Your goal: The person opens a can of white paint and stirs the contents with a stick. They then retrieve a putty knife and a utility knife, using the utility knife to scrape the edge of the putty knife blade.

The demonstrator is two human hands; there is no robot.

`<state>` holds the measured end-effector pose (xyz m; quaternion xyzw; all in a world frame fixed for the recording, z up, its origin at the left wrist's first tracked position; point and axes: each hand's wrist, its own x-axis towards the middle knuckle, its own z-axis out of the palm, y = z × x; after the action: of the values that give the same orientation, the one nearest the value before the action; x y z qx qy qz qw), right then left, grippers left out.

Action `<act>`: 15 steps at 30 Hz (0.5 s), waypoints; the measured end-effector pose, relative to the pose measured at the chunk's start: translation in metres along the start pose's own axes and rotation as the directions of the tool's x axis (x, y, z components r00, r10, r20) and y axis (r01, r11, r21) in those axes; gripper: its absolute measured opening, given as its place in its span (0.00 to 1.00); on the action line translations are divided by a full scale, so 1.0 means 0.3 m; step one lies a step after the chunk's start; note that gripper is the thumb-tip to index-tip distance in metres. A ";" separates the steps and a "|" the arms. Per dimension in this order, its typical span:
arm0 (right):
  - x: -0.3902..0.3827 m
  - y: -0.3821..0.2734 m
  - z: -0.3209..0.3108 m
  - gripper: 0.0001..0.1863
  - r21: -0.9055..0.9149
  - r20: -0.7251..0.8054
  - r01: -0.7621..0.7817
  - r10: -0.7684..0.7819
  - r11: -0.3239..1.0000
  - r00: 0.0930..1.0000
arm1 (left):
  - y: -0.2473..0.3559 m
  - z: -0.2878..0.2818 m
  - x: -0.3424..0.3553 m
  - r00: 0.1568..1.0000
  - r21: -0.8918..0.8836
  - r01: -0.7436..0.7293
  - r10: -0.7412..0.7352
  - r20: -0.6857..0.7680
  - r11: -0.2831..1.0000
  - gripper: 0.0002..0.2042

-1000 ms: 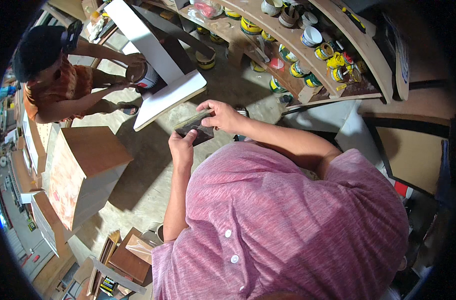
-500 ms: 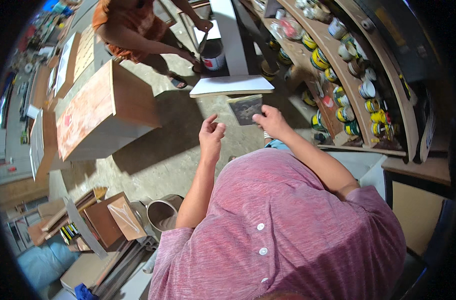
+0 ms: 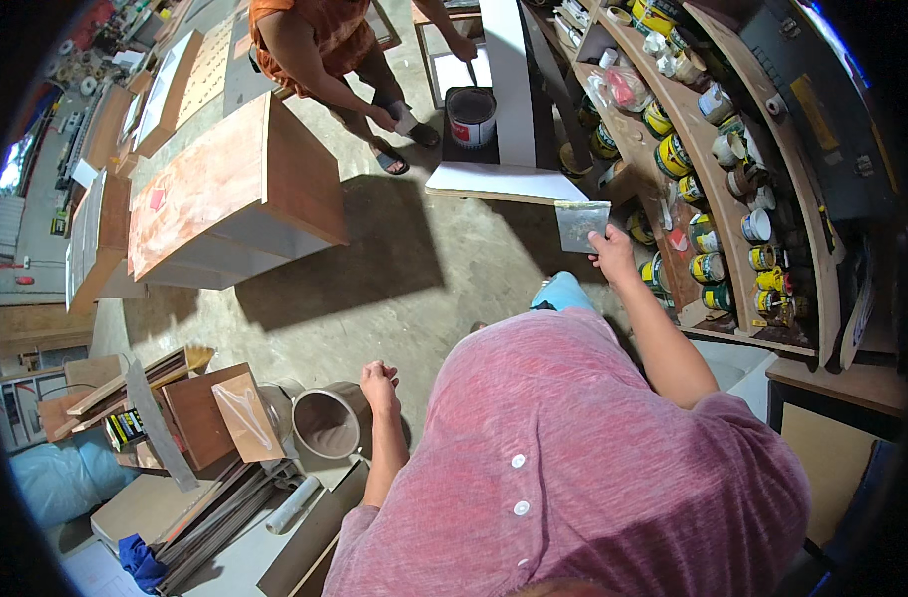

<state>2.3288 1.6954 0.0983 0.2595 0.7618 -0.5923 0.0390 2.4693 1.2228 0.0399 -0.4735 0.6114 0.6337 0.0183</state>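
Note:
My right hand [image 3: 613, 254] pinches the lower edge of a thin, flat, square grey putty spreader [image 3: 579, 228], held up at the near right corner of a white board [image 3: 499, 180]. Whether the spreader touches the board I cannot tell. Lower down, my left hand [image 3: 379, 386] hangs at my side with its fingers curled in, and no object shows in it. Closest to that hand is a beige bucket [image 3: 327, 423], apart from the fingers.
Across from me a person in orange [image 3: 325, 40] holds tools at a paint can [image 3: 471, 119]. Shelves [image 3: 663, 129] of paint tins line the right. A wooden cabinet [image 3: 210, 189] stands left; boards and strips [image 3: 215, 522] are stacked lower left.
My right hand has carried the spreader to the right. My left hand has dropped down and back toward the bucket. The whole view has shifted, and the other person's hands have moved slightly.

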 end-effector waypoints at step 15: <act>0.259 -0.134 0.318 0.15 -0.181 0.145 0.108 -0.082 0.977 0.986 | 0.146 0.007 0.111 0.986 0.231 -0.154 0.164 -0.028 0.961 0.17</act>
<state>2.2203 1.6279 0.0770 0.1768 0.8216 -0.5350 0.0870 2.4234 1.1948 0.0521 -0.4325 0.7163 0.5476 0.0071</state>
